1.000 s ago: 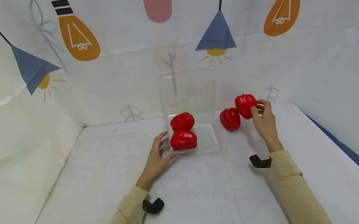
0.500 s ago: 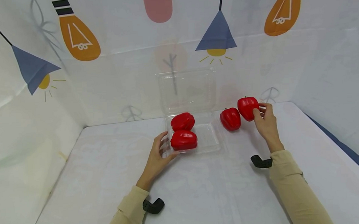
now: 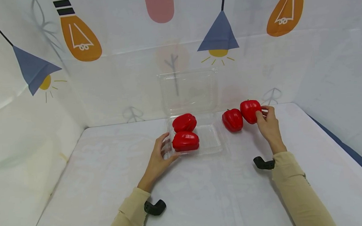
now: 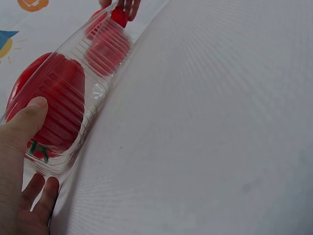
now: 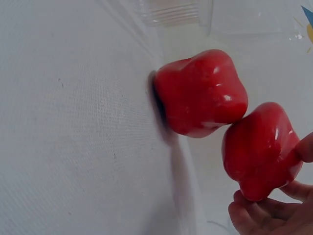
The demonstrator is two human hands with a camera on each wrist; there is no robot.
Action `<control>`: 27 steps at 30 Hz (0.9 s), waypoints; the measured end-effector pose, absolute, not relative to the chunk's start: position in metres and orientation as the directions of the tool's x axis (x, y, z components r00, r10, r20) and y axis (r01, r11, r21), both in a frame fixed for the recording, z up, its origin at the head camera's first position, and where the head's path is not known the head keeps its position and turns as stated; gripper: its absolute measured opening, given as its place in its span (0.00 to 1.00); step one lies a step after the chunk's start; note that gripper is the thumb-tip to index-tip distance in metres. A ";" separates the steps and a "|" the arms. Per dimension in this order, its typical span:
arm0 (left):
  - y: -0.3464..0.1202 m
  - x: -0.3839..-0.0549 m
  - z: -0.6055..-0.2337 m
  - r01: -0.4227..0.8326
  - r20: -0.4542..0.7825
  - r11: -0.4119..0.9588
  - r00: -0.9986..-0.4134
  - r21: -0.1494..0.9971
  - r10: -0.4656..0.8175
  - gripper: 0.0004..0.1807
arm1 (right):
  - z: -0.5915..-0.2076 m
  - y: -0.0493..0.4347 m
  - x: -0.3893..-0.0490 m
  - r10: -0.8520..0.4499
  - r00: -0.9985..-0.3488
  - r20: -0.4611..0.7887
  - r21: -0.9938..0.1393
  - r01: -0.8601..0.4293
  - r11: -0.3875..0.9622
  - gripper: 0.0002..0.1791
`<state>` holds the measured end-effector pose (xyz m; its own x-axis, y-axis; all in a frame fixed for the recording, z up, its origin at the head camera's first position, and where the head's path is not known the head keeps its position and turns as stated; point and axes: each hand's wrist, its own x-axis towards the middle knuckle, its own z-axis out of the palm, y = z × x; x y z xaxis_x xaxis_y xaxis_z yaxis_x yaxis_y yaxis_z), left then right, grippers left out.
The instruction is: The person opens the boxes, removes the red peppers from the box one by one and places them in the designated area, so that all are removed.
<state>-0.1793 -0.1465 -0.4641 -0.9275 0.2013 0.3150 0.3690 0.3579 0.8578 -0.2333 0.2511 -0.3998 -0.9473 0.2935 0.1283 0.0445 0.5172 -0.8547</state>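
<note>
My right hand (image 3: 267,124) grips a red bell pepper (image 3: 250,111) by its right side, thumb in front and fingers behind. In the right wrist view this pepper (image 5: 261,149) is raised off the table, against a second bell pepper (image 5: 203,95) that lies on the tabletop. An opened clear plastic clamshell container (image 3: 210,138) stands left of them. Two more red bell peppers, a front one (image 3: 185,141) and a back one (image 3: 183,123), lie in its left half. My left hand (image 3: 157,158) holds the container's near left corner, its thumb (image 4: 36,110) on the ribbed wall.
The container's transparent lid (image 3: 189,92) stands up at the back, near the patterned cloth wall (image 3: 122,78). A white cloth covers the table (image 3: 202,193). Black curved pieces (image 3: 154,207) show at both wrists.
My right hand has lowered the held bell pepper a little and shifted it slightly right, beside the second pepper. The left hand and the container stay in place.
</note>
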 end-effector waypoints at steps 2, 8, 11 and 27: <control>-0.146 -0.179 -0.464 0.378 0.322 0.360 -0.924 0.853 0.205 0.47 | -0.401 0.252 -0.234 0.290 -0.949 0.122 -0.856 0.048 0.515 0.32; -0.146 -0.179 -0.463 0.378 0.324 0.359 -0.924 0.853 0.204 0.47 | -0.406 0.254 -0.235 0.288 -0.953 0.093 -0.847 0.077 0.526 0.32; -0.146 -0.179 -0.463 0.378 0.324 0.359 -0.924 0.853 0.204 0.47 | -0.408 0.256 -0.236 0.291 -0.953 0.078 -0.846 0.091 0.525 0.32; -0.146 -0.180 -0.464 0.376 0.320 0.365 -0.925 0.852 0.207 0.47 | -0.418 0.259 -0.240 0.299 -0.954 0.021 -0.850 0.140 0.508 0.32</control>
<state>-0.1799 -0.1461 -0.4640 -0.9246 0.2067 0.3199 0.3762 0.3645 0.8518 -0.2400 0.2587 -0.4179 -0.9542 0.2985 0.0208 0.1404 0.5081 -0.8498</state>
